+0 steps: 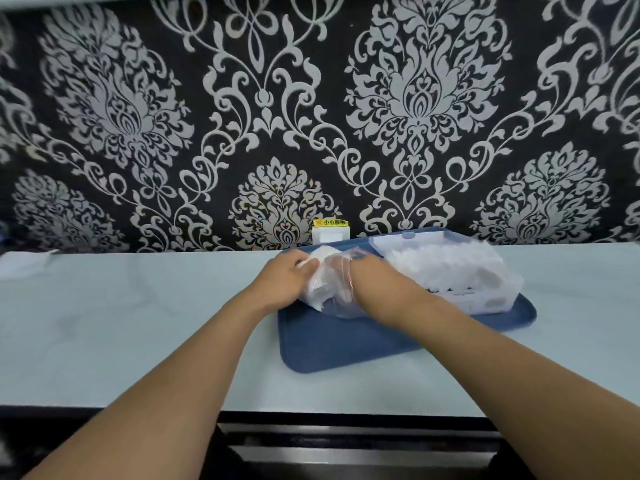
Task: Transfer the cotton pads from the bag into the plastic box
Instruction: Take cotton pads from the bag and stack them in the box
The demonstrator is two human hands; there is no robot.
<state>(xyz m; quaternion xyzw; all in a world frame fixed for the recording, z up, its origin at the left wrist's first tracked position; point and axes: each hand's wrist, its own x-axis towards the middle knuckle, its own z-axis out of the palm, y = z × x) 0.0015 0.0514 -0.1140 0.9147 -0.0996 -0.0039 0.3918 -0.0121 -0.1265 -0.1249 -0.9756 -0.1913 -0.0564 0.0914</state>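
Clear plastic bag [327, 289] of white cotton pads [320, 258] lies on the left part of a blue tray [332, 344] on the pale desk [138, 323]. Left hand [282, 282] grips the bag's left side. Right hand [363, 271] is inside the bag's mouth; its grasp cannot be told. Plastic box [450, 271], holding pads, sits at the tray's far right, just beside the bag.

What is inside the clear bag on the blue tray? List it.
The clear bag holds white cotton pads. The right hand is pushed into it; its fingers are hidden. The left hand grips the bag's edge. The pad count cannot be seen.
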